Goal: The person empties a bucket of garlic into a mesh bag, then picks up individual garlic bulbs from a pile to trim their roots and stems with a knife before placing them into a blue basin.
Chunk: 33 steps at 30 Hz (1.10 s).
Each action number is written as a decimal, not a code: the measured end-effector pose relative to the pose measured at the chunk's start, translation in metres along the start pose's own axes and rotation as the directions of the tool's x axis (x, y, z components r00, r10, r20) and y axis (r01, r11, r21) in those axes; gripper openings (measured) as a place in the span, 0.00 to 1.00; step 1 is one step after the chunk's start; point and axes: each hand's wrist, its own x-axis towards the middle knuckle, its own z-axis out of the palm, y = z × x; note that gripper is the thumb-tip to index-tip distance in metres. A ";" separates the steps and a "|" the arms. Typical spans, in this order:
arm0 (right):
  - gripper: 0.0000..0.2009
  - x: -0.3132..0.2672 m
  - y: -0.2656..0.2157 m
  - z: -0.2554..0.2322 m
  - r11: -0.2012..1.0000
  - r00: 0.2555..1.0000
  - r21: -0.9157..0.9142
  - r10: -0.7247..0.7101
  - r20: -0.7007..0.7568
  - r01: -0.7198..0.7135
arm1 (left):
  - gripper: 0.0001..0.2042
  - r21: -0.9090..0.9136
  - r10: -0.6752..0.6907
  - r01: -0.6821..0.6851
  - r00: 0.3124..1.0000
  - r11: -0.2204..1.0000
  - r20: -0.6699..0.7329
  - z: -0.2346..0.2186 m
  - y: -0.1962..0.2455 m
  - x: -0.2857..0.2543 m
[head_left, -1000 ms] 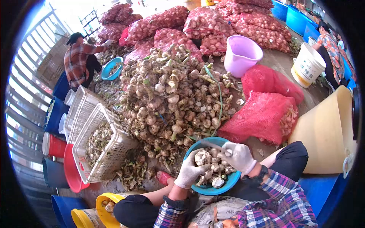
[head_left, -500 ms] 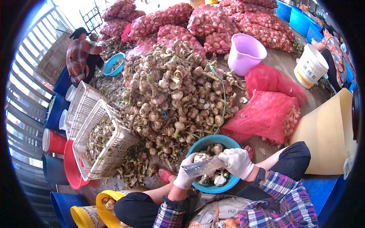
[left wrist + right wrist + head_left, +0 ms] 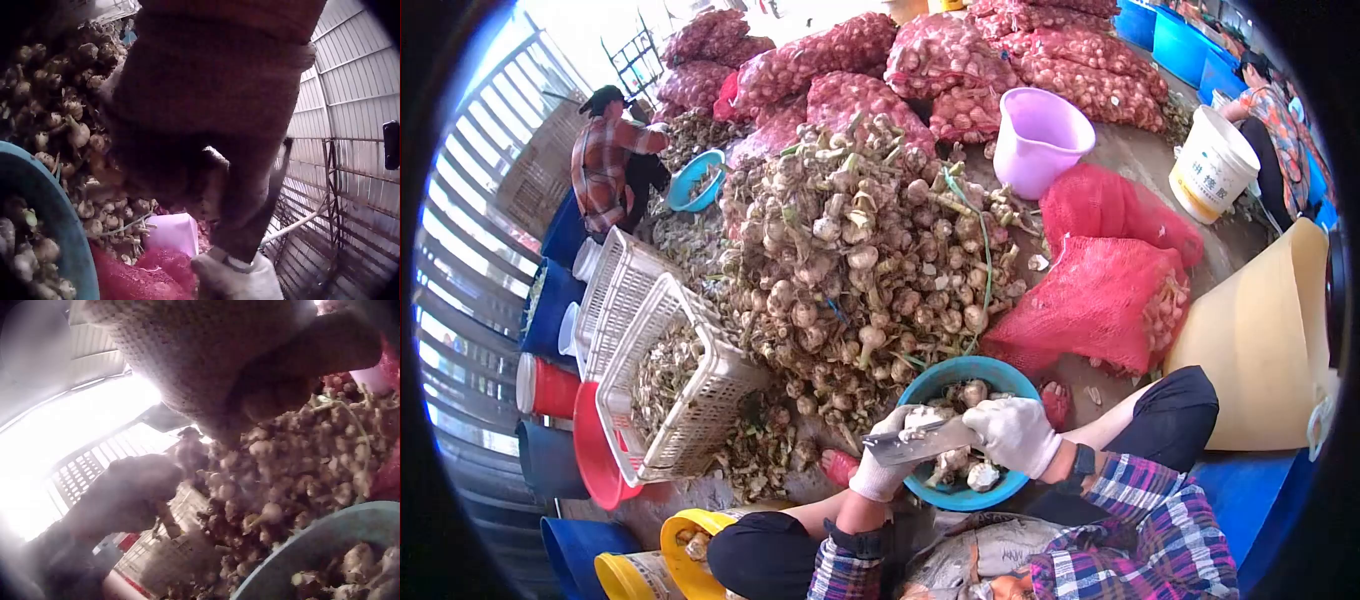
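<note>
Both hands wear whitish knit gloves. My left hand (image 3: 884, 458) holds a garlic bulb (image 3: 922, 416) over the near left part of a turquoise basin (image 3: 1016, 490). A broad knife (image 3: 920, 443) is gripped in my right hand (image 3: 1014, 436), its blade pointing left across the left fingers and overlapping the bulb in the head view. Under the hands, the basin contains several garlic bulbs (image 3: 983, 475). In the left wrist view the glove is dark and hides the bulb; the knife blade (image 3: 250, 228) shows beside it.
A big heap of stemmed garlic (image 3: 850, 260) rises ahead. White crates (image 3: 700, 400) of trimmings stand left, with yellow buckets (image 3: 690, 570) by the left knee. Red mesh sacks (image 3: 1100, 300), a purple bucket (image 3: 1040, 150) and a large cream tub (image 3: 1250, 340) are right. Two people sit farther back.
The knife has swung from over the basin's far side down and left, onto the bulb at my left hand. Its blade now lies flatter than half a second ago. The left hand keeps holding the bulb.
</note>
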 end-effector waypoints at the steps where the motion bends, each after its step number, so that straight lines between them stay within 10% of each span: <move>1: 0.03 -0.001 0.006 0.004 0.999 1.000 -0.034 -0.006 0.005 0.006 | 0.18 0.057 -0.099 0.100 0.995 0.993 -0.023 0.001 0.017 -0.006; 3: 0.03 -0.005 0.021 0.013 0.995 0.999 -0.102 -0.018 0.027 0.021 | 0.20 0.350 0.129 -0.152 0.988 0.924 0.088 -0.006 0.001 -0.003; 4: 0.04 -0.006 0.031 0.015 0.961 0.976 -0.204 0.206 0.077 -0.187 | 0.22 -0.051 -0.181 0.183 0.982 0.982 0.047 -0.005 0.001 -0.005; 8: 0.03 -0.006 0.045 0.006 0.956 0.961 -0.100 0.274 -0.027 -0.275 | 0.24 -0.089 -0.100 0.103 0.994 0.991 0.044 -0.001 0.014 -0.007; 13: 0.08 0.011 0.008 -0.013 0.937 0.951 0.170 0.293 0.098 -0.306 | 0.13 0.586 0.309 -0.308 0.946 0.750 0.101 0.019 0.014 0.001; 15: 0.07 0.009 0.025 -0.009 0.953 0.957 0.196 0.189 0.219 -0.233 | 0.10 0.761 0.518 -0.486 0.823 0.431 0.233 0.024 0.019 0.001; 17: 0.06 -0.009 0.077 0.008 0.922 0.832 -0.186 0.387 0.398 -0.340 | 0.10 0.749 0.550 -0.526 0.793 0.403 0.262 0.023 0.041 -0.005; 19: 0.09 -0.009 0.070 -0.006 0.841 0.775 -0.038 0.514 0.368 -0.540 | 0.14 0.715 0.468 -0.549 0.815 0.433 0.342 0.018 0.035 -0.003; 22: 0.11 -0.002 0.061 -0.018 0.857 0.838 0.044 0.490 0.240 -0.514 | 0.21 0.598 0.124 -0.343 0.918 0.724 0.376 0.011 -0.006 0.008; 23: 0.11 -0.003 0.061 -0.018 0.853 0.836 0.016 0.506 0.211 -0.521 | 0.20 0.581 0.367 -0.401 0.912 0.708 0.182 -0.001 -0.062 0.024; 24: 0.11 0.002 0.055 -0.019 0.833 0.812 -0.007 0.540 0.220 -0.553 | 0.23 0.587 0.068 -0.037 0.997 0.809 -0.030 -0.023 -0.050 0.031; 27: 0.14 0.000 0.058 -0.008 0.873 0.858 0.056 0.462 0.226 -0.485 | 0.22 0.328 -0.131 0.544 0.642 0.772 -0.755 -0.104 -0.157 0.053; 30: 0.13 0.004 0.063 0.001 0.860 0.843 0.035 0.490 0.223 -0.509 | 0.30 0.121 -0.525 0.834 0.444 0.538 -0.726 -0.138 -0.205 0.058; 33: 0.12 0.014 0.059 0.004 0.839 0.825 0.045 0.521 0.216 -0.542 | 0.30 0.079 -0.445 0.809 0.398 0.582 -0.802 -0.139 -0.247 0.063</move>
